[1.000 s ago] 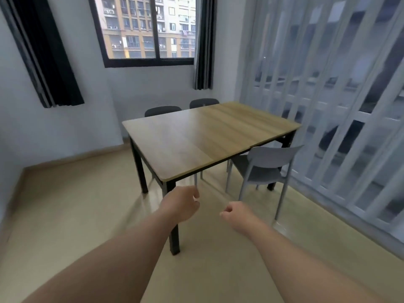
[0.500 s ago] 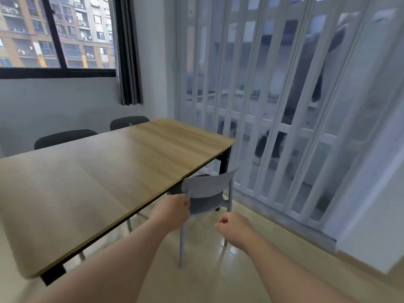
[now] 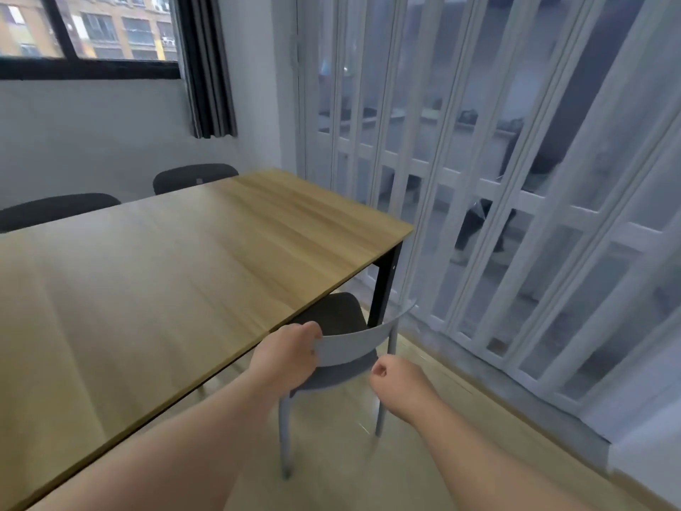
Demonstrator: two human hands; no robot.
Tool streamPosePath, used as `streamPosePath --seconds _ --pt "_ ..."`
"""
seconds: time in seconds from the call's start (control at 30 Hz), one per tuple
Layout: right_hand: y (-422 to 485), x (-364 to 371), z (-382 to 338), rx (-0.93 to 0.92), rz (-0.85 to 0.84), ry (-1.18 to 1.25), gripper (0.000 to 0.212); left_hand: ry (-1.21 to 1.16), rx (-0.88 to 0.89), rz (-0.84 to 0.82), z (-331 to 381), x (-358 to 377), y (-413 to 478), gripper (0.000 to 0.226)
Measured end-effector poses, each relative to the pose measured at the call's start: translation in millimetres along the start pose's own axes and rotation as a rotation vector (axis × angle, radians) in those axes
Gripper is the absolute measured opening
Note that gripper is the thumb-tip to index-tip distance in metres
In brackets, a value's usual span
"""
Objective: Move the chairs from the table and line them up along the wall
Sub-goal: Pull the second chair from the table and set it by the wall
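The left hand (image 3: 285, 357) is at the near-left end of the grey chair's (image 3: 353, 350) backrest, fingers curled over its top edge, though blur makes it hard to say whether the grip is fully closed. The right hand (image 3: 400, 381) is a loose fist, empty, just near the backrest's lower right side and not touching it. A hold at the top rail makes sense: it is the one part that stands clear of the table, and from there the chair can be tipped or dragged back.

This chair is tucked at the near right side of the wooden table (image 3: 177, 285), its dark seat partly under the tabletop edge and its thin legs on the floor. The black table leg (image 3: 383, 289) stands just beyond it on the far side, so the chair should come straight toward the near side rather than swing far. To the right, bare floor runs up to the white folding partition (image 3: 497, 215), which leaves room to draw the chair out and turn it, though not much width.

Two dark chairs (image 3: 193, 177) remain pushed in along the far left side, beneath the window (image 3: 92, 35) and curtain (image 3: 206, 68). By my reading, none has yet reached the wall.
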State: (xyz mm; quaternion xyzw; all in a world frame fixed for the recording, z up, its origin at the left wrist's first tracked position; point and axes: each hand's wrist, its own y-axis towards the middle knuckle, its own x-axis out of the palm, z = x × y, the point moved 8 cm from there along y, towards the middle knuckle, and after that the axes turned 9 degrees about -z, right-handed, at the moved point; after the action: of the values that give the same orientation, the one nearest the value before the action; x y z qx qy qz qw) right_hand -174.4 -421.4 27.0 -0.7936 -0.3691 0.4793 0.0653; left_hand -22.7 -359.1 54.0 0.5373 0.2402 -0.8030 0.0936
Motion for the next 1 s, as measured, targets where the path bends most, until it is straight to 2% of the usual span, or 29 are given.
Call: streamPosePath --seconds 0.13,0.27,0.37,0.47,0.57,0.7,0.8,1.0 --pt "74.7 -19.4 -5.6 -0.082 -0.009 -0.213 0.027 0.016 -0.068 -0.061 6.1 23.3 59.6 0.042" --pt "136.5 -28.5 -16.9 -0.202 -0.059 -0.435 0.042 -0.014 -0.138 -0.117 11.3 40.5 109.9 0.055" --pt "175.1 -20.8 -14.0 -0.221 -0.140 -0.614 0.044 -0.043 -0.187 -0.178 9.5 62.1 137.7 0.053" --pt "201.2 -9.4 4.5 -0.198 -0.253 -0.664 0.033 0.068 -0.230 -0.213 8.9 89.7 157.3 0.037" --pt "215.4 -13.2 12.8 -0.270 -0.219 -0.725 0.032 0.156 -0.314 -0.166 6.1 99.2 164.9 0.025" --pt "225.9 -15.9 14.0 -0.306 -0.200 -0.746 0.028 0.209 -0.363 -0.122 7.8 99.9 167.0 0.021" --pt "225.7 -12.4 10.6 -0.344 -0.237 -0.765 0.014 0.207 -0.370 -0.133 7.0 98.4 167.3 0.020" --pt "218.0 -7.1 13.6 -0.354 -0.286 -0.777 0.016 0.231 -0.294 -0.150 14.8 93.6 159.2 0.017"
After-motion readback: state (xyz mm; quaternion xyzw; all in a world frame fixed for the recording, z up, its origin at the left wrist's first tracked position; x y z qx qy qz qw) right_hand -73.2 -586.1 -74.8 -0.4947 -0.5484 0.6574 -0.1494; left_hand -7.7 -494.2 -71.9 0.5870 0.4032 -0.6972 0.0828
